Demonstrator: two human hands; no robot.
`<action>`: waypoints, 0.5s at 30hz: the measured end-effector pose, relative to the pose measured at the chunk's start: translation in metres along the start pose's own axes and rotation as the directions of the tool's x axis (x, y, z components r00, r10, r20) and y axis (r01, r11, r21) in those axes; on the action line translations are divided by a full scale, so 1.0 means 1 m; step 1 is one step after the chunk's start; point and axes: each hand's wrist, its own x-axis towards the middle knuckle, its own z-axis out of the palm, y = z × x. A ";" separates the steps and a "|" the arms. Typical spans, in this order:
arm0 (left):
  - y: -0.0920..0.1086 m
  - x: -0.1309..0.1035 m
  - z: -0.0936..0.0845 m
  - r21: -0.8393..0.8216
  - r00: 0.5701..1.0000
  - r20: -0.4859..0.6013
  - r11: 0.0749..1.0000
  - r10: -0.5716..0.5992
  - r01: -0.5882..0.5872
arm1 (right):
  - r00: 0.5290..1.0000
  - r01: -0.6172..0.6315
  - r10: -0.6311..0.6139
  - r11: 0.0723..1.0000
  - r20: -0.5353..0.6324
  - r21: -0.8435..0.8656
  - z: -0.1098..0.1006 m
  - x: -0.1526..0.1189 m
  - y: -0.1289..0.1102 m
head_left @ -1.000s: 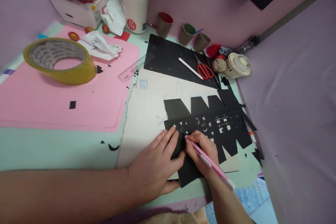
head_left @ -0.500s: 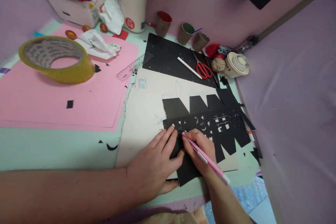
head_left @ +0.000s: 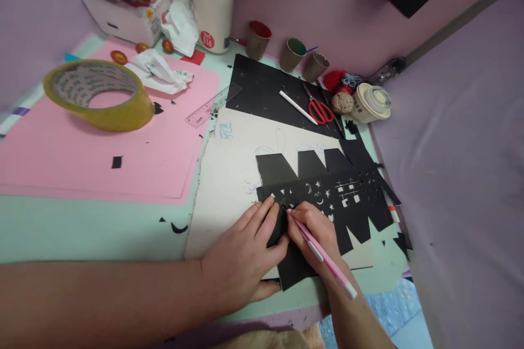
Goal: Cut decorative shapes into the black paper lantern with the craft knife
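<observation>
Fingers of the left hand (head_left: 237,256) are spreading over the near left part of a notched black paper (head_left: 360,215), while those of the right hand (head_left: 317,232) are gripping a pink pen-shaped tool (head_left: 321,251), its tip pointing down at that paper. Moon and star cutouts are showing in the paper, which is resting on a white sheet (head_left: 221,180) on the tabletop (head_left: 102,234). Beyond, red-handled scissors (head_left: 321,113) are lying on a black sheet (head_left: 262,84), with 3 cups (head_left: 291,58) standing behind.

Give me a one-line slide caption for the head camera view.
Left hand resting on cut-out black paper, right hand holding a pink pen-like tool to it, red scissors beyond.
</observation>
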 end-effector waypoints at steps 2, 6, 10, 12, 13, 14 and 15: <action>0.000 0.000 0.000 0.003 1.000 0.002 1.000 -0.004 0.004 | 1.000 0.004 -0.004 1.000 0.002 -0.007 -0.001 0.001 -0.001; 0.000 0.001 -0.002 0.004 1.000 0.012 1.000 -0.005 0.005 | 1.000 0.017 -0.017 1.000 -0.005 -0.002 -0.001 0.001 -0.002; 0.001 0.001 -0.002 0.008 1.000 0.013 1.000 -0.005 0.005 | 1.000 0.013 -0.013 1.000 -0.009 0.001 0.000 0.000 -0.002; 0.001 0.001 -0.002 0.013 1.000 0.018 1.000 -0.004 0.004 | 1.000 0.006 -0.006 1.000 -0.011 -0.002 0.000 0.000 -0.002; 0.001 0.001 -0.002 0.014 1.000 0.018 1.000 -0.003 0.003 | 1.000 0.004 -0.004 1.000 -0.014 -0.004 0.000 0.000 -0.002; 0.001 0.001 -0.002 0.014 1.000 0.021 1.000 -0.001 0.001 | 1.000 0.001 -0.001 1.000 -0.018 -0.005 0.000 -0.001 -0.001; 0.000 0.001 -0.002 0.013 1.000 0.020 1.000 0.000 0.000 | 1.000 -0.006 0.006 1.000 -0.022 -0.005 0.000 -0.001 -0.001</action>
